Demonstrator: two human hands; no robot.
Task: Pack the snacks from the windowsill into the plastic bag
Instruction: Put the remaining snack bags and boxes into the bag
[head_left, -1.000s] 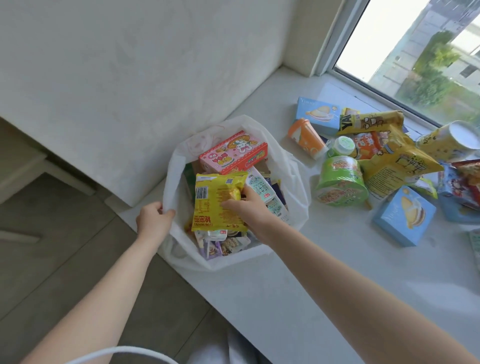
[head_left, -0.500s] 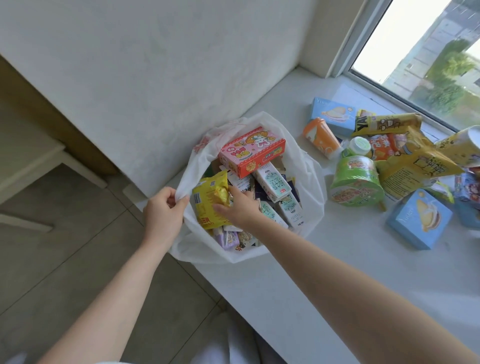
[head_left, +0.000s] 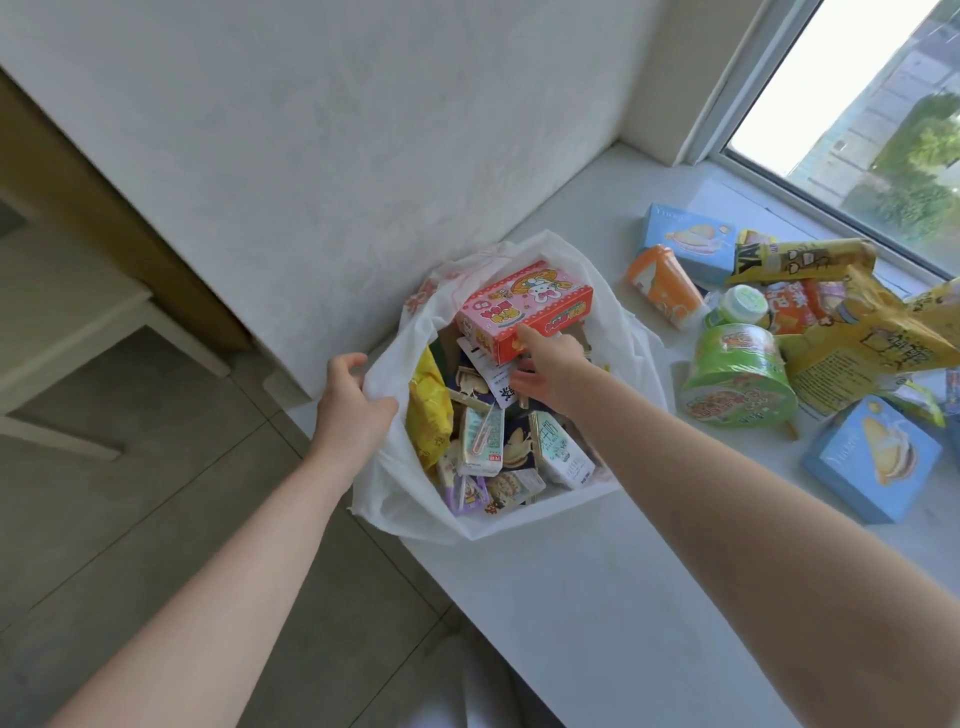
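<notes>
A white plastic bag (head_left: 470, 525) stands open at the left end of the windowsill (head_left: 623, 613), filled with small cartons and packets. A pink box (head_left: 524, 306) lies on top at the back. A yellow packet (head_left: 428, 421) stands against the bag's left wall. My left hand (head_left: 350, 410) grips the bag's left rim. My right hand (head_left: 545, 371) is inside the mouth with fingers apart, fingertips touching the pink box's lower front edge. Loose snacks lie to the right: a green bowl (head_left: 737, 384), an orange cup (head_left: 662, 286), a big yellow bag (head_left: 872, 348).
Two blue boxes (head_left: 872, 457) (head_left: 691, 241) and a green-lidded bottle (head_left: 745, 304) also lie on the sill. The window (head_left: 857, 104) runs along the back right. A white wall rises behind the bag. The tiled floor drops off to the left.
My right hand pushed the yellow packet down into the bag's left side, let go, and moved back toward the pink box. My left hand kept hold of the rim.
</notes>
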